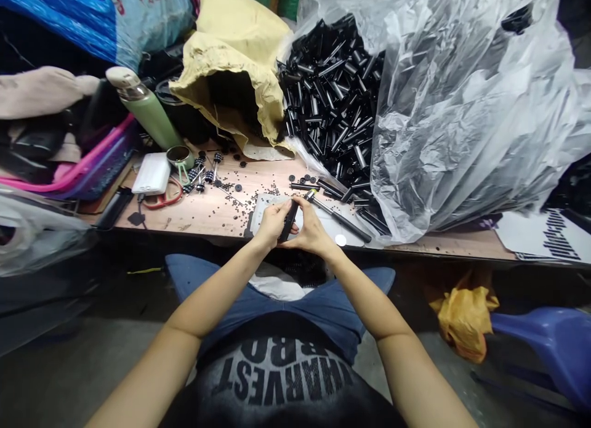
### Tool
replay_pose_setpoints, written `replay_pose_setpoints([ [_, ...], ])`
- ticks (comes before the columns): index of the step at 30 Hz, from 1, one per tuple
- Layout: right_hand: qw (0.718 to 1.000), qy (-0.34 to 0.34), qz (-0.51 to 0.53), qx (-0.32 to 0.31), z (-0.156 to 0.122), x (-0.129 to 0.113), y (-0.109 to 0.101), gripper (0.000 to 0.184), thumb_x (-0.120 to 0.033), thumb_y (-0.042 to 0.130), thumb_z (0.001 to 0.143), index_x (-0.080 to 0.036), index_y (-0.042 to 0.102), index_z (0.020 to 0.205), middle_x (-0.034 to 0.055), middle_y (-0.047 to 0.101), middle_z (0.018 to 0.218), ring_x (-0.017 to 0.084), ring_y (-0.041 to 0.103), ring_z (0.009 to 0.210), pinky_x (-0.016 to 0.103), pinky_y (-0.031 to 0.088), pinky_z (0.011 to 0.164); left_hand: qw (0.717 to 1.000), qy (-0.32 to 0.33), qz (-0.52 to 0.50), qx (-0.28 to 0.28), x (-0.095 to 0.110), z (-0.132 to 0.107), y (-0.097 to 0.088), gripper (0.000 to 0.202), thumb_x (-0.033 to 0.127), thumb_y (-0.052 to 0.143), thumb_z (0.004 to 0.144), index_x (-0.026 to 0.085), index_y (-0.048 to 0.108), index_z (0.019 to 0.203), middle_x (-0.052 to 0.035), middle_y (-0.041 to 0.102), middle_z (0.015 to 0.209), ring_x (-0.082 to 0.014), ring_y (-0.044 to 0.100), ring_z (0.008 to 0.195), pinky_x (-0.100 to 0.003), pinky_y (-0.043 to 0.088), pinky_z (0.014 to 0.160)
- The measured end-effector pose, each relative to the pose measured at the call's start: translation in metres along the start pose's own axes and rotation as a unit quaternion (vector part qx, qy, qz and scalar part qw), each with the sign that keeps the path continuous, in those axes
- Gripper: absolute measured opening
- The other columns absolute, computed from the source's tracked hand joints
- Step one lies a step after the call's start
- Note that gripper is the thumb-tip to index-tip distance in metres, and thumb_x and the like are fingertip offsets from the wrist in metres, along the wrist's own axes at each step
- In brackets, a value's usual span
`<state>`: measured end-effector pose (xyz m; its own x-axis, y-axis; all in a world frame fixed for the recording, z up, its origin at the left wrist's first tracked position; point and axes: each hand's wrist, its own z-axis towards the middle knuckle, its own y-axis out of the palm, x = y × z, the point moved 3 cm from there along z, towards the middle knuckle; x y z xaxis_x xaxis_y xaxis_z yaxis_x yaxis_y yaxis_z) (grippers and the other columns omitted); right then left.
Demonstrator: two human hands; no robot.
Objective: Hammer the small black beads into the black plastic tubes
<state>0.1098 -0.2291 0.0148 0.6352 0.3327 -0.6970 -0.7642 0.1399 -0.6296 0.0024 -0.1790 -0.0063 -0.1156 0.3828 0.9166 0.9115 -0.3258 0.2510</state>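
Note:
Between my two hands, over the table's front edge, is a black tube [288, 221]. My left hand [272, 222] is closed around its left side. My right hand [310, 223] grips it from the right, thumb and fingers curved about it. Just beyond my right fingers lies a metal and black rod-like tool [341, 220], slanting toward the table edge. Under my hands a grey-white board [325, 223] lies on the table. Small black bits and a few round black discs [305, 178] are scattered behind it.
A heap of black tubes [330, 101] spills from a large clear plastic bag [462, 108]. An open yellow sack [235, 52] stands at the back. To the left are a green flask [152, 111], a white box [151, 174] and a pink basket [69, 180]. A blue stool [549, 342] stands lower right.

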Motion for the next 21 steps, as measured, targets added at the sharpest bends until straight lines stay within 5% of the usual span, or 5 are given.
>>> replay_pose_setpoints([
  [4,0.996,0.038,-0.081,0.010,-0.006,0.011,0.015,0.099,-0.034,0.078,0.057,-0.012,0.027,0.139,0.0191,0.044,0.134,0.031,0.043,0.125,0.048,0.037,0.107,0.970,0.141,0.198,-0.005,-0.017,0.006,-0.004,0.039,0.041,0.048,0.091,0.013,0.061,0.115,-0.0059,0.061,0.081,-0.0158,0.063,0.073,-0.032,0.055,0.073],
  [9,0.971,0.092,-0.222,-0.015,-0.019,0.032,0.015,0.082,-0.032,0.068,0.072,-0.007,0.030,0.139,0.0208,0.044,0.136,0.030,0.042,0.123,0.043,0.036,0.105,0.777,0.350,0.522,-0.038,-0.041,0.009,-0.004,0.042,0.016,0.047,0.089,0.011,0.052,0.130,-0.0146,0.059,0.106,-0.0229,0.055,0.101,-0.039,0.047,0.090],
  [14,0.889,0.228,-0.398,0.001,-0.036,0.061,-0.039,0.032,-0.033,0.053,0.089,-0.012,0.057,0.112,0.0175,0.057,0.112,0.030,0.048,0.107,0.040,0.039,0.088,0.630,0.421,0.646,-0.091,-0.045,0.011,-0.017,0.034,0.017,0.042,0.095,0.013,0.054,0.127,-0.0141,0.064,0.103,-0.0227,0.057,0.097,-0.039,0.042,0.083],
  [17,0.860,0.260,-0.440,0.008,-0.041,0.067,-0.060,0.027,-0.029,0.036,0.097,-0.013,0.057,0.103,0.0142,0.061,0.097,0.024,0.052,0.094,0.033,0.038,0.078,0.591,0.440,0.672,-0.078,-0.041,0.008,-0.024,0.034,0.018,0.042,0.096,0.017,0.054,0.127,-0.0123,0.066,0.105,-0.0227,0.057,0.099,-0.042,0.036,0.086],
  [21,0.849,0.239,-0.471,0.021,-0.038,0.065,-0.058,0.039,-0.045,0.044,0.093,-0.012,0.054,0.111,0.0171,0.059,0.111,0.028,0.051,0.101,0.034,0.037,0.078,0.578,0.450,0.678,-0.059,-0.042,0.005,-0.024,0.034,0.020,0.041,0.096,0.019,0.054,0.128,-0.0108,0.067,0.107,-0.0232,0.056,0.100,-0.044,0.032,0.089],
])
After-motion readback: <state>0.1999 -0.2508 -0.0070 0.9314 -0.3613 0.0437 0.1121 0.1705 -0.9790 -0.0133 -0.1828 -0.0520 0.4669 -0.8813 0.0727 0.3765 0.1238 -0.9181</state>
